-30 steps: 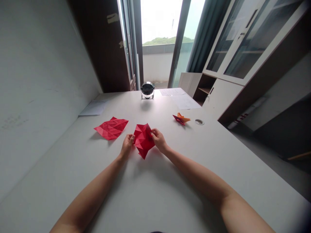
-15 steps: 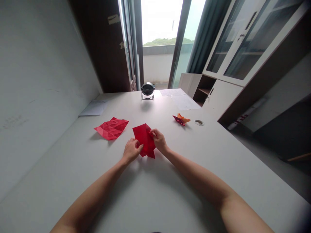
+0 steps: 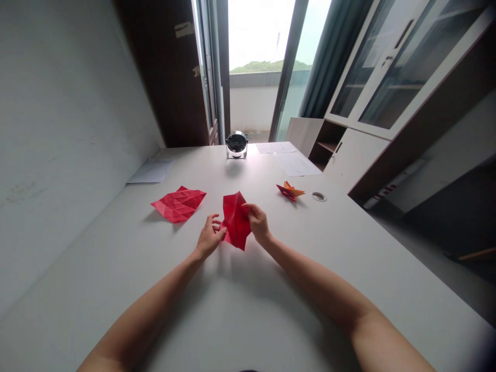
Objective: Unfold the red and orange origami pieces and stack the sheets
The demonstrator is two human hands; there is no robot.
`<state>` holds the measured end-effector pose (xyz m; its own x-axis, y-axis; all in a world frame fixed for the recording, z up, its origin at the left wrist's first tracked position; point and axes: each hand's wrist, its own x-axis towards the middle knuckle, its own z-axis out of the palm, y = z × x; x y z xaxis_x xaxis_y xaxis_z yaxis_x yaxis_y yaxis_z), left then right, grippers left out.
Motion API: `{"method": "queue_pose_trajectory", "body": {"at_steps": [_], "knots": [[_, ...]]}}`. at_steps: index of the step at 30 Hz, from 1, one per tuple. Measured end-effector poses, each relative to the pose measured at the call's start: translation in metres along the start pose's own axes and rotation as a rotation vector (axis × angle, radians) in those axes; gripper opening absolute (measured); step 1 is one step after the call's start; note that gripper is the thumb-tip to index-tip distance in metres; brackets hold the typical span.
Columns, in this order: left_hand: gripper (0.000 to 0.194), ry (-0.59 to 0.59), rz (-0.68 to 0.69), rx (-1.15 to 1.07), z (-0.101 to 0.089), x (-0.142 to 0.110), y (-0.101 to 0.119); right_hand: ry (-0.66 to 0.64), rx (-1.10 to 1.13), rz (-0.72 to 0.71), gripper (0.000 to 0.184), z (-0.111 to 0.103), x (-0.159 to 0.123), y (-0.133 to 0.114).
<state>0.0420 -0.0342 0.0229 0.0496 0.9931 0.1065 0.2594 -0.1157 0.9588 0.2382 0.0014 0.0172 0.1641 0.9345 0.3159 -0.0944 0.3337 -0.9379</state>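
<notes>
A folded sheet of red origami paper (image 3: 235, 219), creased and with pointed corners, is held up off the table in front of me. My right hand (image 3: 257, 221) pinches its right edge between thumb and fingers. At the paper's left edge is my left hand (image 3: 211, 235), its thumb on the near side and the lower fingers curled at the edge, while the upper fingers stand a little apart. Part of the paper is hidden by the fingers. To the left lies another red paper (image 3: 179, 205), unfolded and covered in a grid of creases.
On the white table (image 3: 248, 315), an orange-and-red folded paper piece (image 3: 290, 191) lies right of my hands, beside a white tape roll (image 3: 319, 197). A round black device on a metal stand (image 3: 236, 144) is at the back. White sheets (image 3: 299, 164) lie back right, others (image 3: 149, 171) back left.
The held red paper has turned and shifted slightly right, and its left side now looks bent. My left hand's upper fingers have lifted away from it; the right hand keeps its pinch.
</notes>
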Motion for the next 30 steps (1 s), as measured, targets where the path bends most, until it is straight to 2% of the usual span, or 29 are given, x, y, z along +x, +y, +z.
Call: {"method": "queue_pose_trajectory", "body": {"at_steps": [5,7,11,19,21,26,30], "knots": [[0.071,-0.131,-0.041,-0.32,0.004,0.005,-0.004,0.018,0.178,0.159,0.023,-0.001,0.004,-0.003],[0.07,-0.155,-0.053,-0.401,0.002,0.007,-0.005,0.028,0.212,0.204,0.025,-0.004,0.007,-0.003],[0.06,-0.083,-0.059,-0.414,-0.005,0.011,-0.007,0.061,0.245,0.271,0.026,-0.011,0.015,0.0],[0.071,0.053,-0.138,-0.478,-0.01,0.018,-0.01,0.009,0.215,0.297,0.026,-0.015,0.017,0.0],[0.073,0.019,-0.207,-0.522,-0.011,0.018,-0.008,-0.024,0.217,0.294,0.025,-0.014,0.015,0.0],[0.072,-0.168,-0.403,-0.578,-0.02,0.017,0.002,-0.07,0.191,0.304,0.025,-0.011,0.011,-0.002],[0.07,-0.15,-0.465,-0.557,-0.02,0.015,0.006,-0.095,0.202,0.299,0.025,-0.011,0.009,-0.005]]}}
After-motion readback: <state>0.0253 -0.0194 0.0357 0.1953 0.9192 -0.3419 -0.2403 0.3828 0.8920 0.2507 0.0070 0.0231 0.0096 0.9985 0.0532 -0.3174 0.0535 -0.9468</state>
